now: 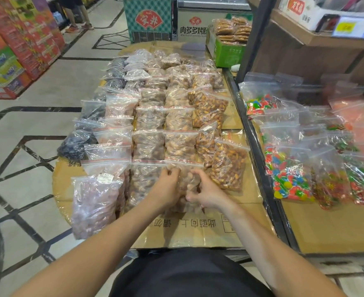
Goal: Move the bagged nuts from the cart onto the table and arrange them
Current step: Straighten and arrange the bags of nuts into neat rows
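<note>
On the cardboard-covered worktop our left hand and right hand grip a bag of nuts, squaring it into its row.

You're in a shop: stacked cartons line a tiled aisle, price tags hang on shelves, bagged nuts and candy cover benches.

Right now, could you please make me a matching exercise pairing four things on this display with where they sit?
Things:
1. bag under both hands
2. dark fruit bag
3. colourful candy bag
4. green box of biscuits

Places:
A. far right corner of the table
B. near middle of the table
C. shelf to the right
D. left edge of the table

Pairs: 1-B, 2-D, 3-C, 4-A
</note>
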Tool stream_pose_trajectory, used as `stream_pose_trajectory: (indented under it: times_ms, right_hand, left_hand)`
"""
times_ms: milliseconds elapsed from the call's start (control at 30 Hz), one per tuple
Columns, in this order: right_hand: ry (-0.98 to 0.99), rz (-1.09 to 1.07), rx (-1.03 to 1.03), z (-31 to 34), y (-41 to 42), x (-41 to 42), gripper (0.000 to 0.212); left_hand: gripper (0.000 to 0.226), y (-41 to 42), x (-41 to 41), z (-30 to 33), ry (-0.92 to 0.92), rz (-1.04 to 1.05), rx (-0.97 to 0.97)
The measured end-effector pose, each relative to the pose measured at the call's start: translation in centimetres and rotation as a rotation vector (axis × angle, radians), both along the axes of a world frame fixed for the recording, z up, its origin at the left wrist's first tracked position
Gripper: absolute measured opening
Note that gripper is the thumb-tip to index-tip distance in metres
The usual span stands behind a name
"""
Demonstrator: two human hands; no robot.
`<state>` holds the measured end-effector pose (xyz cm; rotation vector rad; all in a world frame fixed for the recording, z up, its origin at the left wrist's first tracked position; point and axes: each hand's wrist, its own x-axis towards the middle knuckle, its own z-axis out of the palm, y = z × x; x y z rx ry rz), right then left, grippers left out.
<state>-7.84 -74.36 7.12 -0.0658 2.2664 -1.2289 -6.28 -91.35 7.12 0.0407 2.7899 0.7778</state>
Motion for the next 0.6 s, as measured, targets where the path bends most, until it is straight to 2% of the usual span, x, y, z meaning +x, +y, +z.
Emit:
stream_pose_trajectory:
  times_ms: [133, 267, 400, 500, 600]
  right_hand:
    - [0.078, 0.029, 0.061, -0.2, -0.1, -0.2, 0.084]
    - [0.125, 0.136, 0.158, -0.1, -0.1, -0.3, 0.096]
    - [0.137, 0.178, 0.171, -0.8, 0.5, -0.1, 0.099]
    - [0.221, 0.146, 0.232, -0.5, 0.7, 0.3, 0.096]
    - [0.270, 0.227, 0.321, 0.1, 0.3, 0.4, 0.104]
  left_hand:
    - [0.051, 0.2, -0.7, 0.1, -0.018, -0.082, -0.175]
    - [0.056, -0.2, -1.0, 0.5, -0.051, -0.158, -0.361]
    - [0.063, -1.6, -1.8, 1.9, -0.078, -0.301, -0.381]
    - [0.063, -2.0, -2.4, 2.4, -0.085, -0.328, -0.455]
    - [0.074, -1.4, -2.5, 2.5, -0.111, -0.346, -0.535]
